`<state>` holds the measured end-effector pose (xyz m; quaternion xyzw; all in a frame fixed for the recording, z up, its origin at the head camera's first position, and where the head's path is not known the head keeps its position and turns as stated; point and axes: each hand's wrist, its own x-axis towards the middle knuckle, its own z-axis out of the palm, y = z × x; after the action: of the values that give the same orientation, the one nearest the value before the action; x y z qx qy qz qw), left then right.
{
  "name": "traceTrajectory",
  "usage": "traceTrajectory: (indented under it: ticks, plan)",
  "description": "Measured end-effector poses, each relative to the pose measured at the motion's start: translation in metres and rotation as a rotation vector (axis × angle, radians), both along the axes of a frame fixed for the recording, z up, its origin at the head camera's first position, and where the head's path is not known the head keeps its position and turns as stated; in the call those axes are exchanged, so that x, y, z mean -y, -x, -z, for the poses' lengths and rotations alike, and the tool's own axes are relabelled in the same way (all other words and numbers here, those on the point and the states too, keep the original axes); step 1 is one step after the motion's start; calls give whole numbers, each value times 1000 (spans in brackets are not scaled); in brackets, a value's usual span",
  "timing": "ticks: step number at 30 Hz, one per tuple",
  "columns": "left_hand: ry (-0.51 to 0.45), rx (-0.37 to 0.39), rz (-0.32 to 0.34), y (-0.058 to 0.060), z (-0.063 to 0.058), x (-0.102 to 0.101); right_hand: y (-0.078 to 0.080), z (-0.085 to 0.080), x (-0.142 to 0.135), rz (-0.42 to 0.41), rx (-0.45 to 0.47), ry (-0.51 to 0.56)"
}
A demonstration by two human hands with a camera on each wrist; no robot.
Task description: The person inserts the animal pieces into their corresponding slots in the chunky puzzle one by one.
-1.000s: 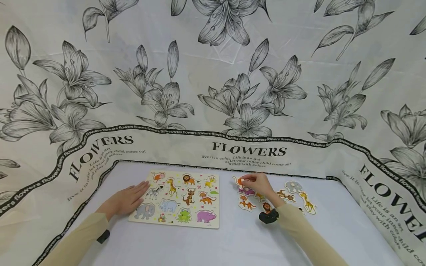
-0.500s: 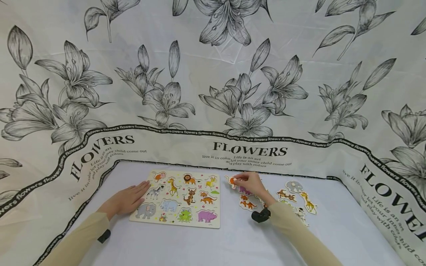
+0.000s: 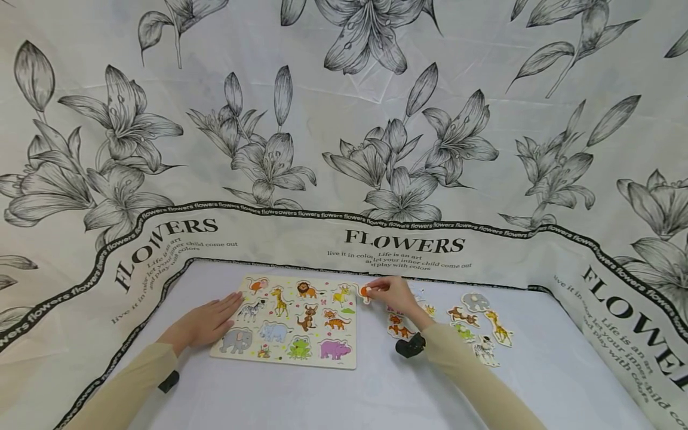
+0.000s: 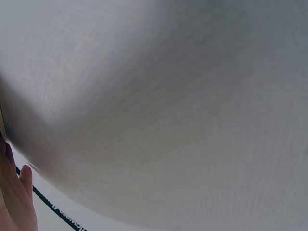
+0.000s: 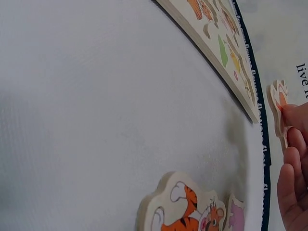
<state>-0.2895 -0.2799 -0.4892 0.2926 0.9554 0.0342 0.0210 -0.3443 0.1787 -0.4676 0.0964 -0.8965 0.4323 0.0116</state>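
Observation:
A wooden puzzle board (image 3: 292, 359) printed with animals lies on the white table, left of centre in the head view. My left hand (image 3: 208, 321) rests with straight fingers on its left edge; the left wrist view catches only part of that hand (image 4: 17, 197) at its lower left. My right hand (image 3: 395, 297) pinches an orange monkey puzzle piece (image 3: 364, 291) between thumb and fingers, just beyond the board's upper right corner. In the right wrist view the piece (image 5: 279, 98) is seen edge-on, raised above the cloth.
Loose animal pieces lie to the right: a tiger (image 3: 399, 328), an elephant (image 3: 475, 301), a giraffe (image 3: 498, 328), a zebra (image 3: 485, 351), a kangaroo (image 3: 463, 316) and a frog (image 3: 463, 332). A flower-printed curtain (image 3: 290, 239) stands behind the table.
My right hand has moved left with the monkey piece, from over the loose pieces to beside the board. The zebra and frog pieces have come into view. My left hand has stayed put.

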Motion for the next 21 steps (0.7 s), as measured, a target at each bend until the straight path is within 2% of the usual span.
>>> traceTrajectory:
  ticks: [7, 12, 21]
  plan:
    - [5, 3, 4, 1, 0, 0, 1, 2, 14, -18, -12, 27]
    - [6, -9, 13, 1, 1, 0, 4, 3, 26, -30, -29, 8]
    - [16, 11, -14, 1, 1, 0, 7, 3, 49, -55, -33, -1]
